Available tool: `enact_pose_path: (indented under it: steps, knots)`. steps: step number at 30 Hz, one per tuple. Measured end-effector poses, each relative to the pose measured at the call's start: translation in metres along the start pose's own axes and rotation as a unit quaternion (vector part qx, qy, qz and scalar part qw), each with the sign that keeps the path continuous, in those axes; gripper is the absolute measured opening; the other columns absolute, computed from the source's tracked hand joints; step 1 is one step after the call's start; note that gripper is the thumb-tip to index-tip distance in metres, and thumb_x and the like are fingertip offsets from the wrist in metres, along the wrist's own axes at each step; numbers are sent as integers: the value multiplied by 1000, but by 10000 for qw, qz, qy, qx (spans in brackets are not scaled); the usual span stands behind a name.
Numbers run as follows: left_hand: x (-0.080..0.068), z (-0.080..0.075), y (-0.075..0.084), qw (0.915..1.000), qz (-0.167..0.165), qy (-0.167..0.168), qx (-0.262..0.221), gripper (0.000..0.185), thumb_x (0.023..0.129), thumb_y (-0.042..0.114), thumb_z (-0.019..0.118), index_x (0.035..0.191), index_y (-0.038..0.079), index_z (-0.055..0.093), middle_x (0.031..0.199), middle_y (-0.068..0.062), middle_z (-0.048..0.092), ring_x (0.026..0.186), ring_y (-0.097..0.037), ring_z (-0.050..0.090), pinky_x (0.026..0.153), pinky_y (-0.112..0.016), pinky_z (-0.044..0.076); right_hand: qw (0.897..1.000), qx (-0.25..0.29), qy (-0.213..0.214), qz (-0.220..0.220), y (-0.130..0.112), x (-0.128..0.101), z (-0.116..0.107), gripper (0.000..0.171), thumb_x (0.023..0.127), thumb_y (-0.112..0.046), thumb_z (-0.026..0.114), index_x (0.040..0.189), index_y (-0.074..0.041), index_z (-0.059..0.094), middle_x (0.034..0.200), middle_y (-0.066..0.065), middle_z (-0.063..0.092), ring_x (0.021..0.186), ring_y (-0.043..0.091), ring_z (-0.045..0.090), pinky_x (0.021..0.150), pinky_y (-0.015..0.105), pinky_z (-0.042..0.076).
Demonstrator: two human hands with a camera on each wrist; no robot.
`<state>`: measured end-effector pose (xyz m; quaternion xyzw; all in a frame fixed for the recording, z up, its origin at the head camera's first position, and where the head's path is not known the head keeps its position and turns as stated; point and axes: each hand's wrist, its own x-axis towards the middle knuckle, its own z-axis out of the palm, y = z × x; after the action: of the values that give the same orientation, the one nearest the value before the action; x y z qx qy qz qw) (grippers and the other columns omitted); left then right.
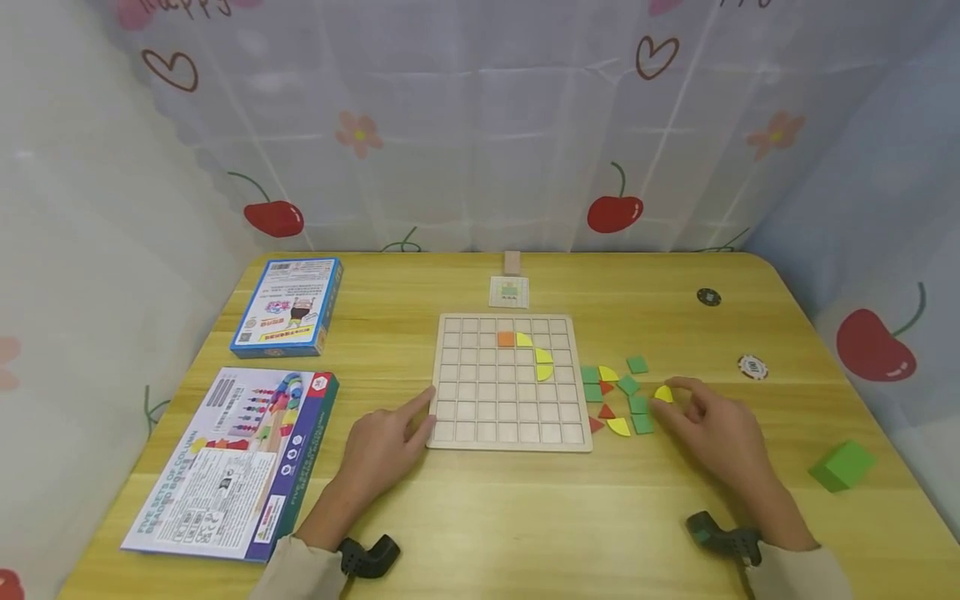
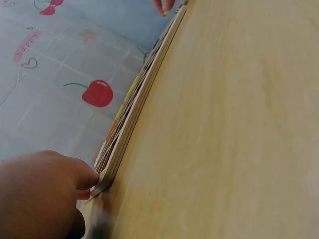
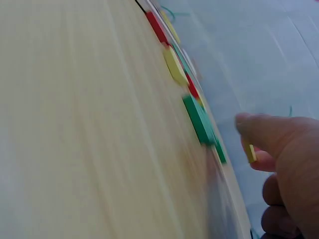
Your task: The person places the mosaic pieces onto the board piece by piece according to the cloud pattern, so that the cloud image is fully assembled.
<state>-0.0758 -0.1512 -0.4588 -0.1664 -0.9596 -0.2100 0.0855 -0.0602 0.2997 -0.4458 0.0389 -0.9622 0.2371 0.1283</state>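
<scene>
The head view is showing the bench (image 1: 525, 525) carrying a grid board (image 1: 487, 412). Your left grip (image 1: 381, 450) is touching the board's left edge, thumb and index finger spread, clasping nothing. Your right grip (image 1: 722, 435) is pinching between thumb and finger, right of the loose green tiles (image 1: 642, 423). A printed card (image 1: 509, 292) is lying beyond the board. An orange tile (image 1: 506, 339) and three yellow pieces (image 1: 544, 372) are occupying upper cells; a yellow quarter-round (image 1: 662, 394) is sitting in your right pinch. You seem to be picking up a piece to place; the next move is probably calling for carrying it leftward into a cell.
</scene>
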Motion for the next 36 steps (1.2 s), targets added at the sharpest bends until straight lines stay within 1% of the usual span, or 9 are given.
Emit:
enact_pose_path:
  steps: [1,3,6,12,18,24,29,33,36]
  knots:
    - [0,0,0,10000,-1,-1,2,43,98,30,67,140,20,66,45,16,26,41,-3,21,43,-26,19,10000,20,53,15,-5,2,1,41,91,-39,78,117,-9,70,60,-6,41,48,10,30,46,29,25]
    - [1,0,1,10000,-4,-8,16,43,99,30,66,140,20,66,45,16,27,41,-3,21,43,-27,19,9998,65,165,-89,-16,6,5,40,88,-39,81,113,-8,72,60,-6,41,49,10,30,46,29,26]
    - [1,-1,1,10000,-3,-3,33,43,99,30,66,140,20,66,45,16,27,40,-4,21,43,-27,19,9993,122,155,-308,-32,14,15,40,85,-40,83,109,-9,72,60,-7,41,49,9,31,46,27,26]
    - [0,-1,0,10000,-6,28,-6,43,98,29,67,140,20,66,45,17,26,40,-3,20,42,-26,19,9971,384,-196,-634,-72,40,41,40,87,-42,82,111,-10,72,59,-7,45,48,11,35,46,28,28]
    - [0,1,-1,10000,-38,-18,8,43,99,32,65,140,21,65,45,17,26,40,-2,21,42,-26,20,9921,626,-389,-1019,-112,69,67,39,87,-43,80,111,-13,73,58,-8,46,48,10,37,48,28,31]
    - [1,0,1,10000,-9,39,55,43,99,31,67,140,20,66,45,16,27,40,-3,21,42,-26,20,9898,732,-598,-1067,-147,97,87,40,89,-46,78,111,-13,73,59,-6,50,50,13,42,49,31,34]
    - [1,0,2,10000,23,3,81,43,98,31,67,140,19,66,45,16,26,40,-3,22,42,-26,21,9903,753,-767,-884,-160,114,106,41,90,-48,76,114,-14,73,65,-4,56,55,15,47,52,31,39]
    - [0,0,1,9999,2,-27,111,43,98,31,67,139,19,66,44,16,26,39,-2,21,42,-26,21,9909,713,-801,-810,-161,123,120,41,91,-48,74,115,-15,72,66,-4,57,57,16,49,53,31,39]
    - [0,0,1,9999,-9,28,134,43,98,32,67,139,20,66,44,17,26,39,-2,21,42,-26,20,9920,591,-816,-764,-160,127,127,42,92,-49,73,117,-15,72,69,-5,59,58,16,51,53,31,40]
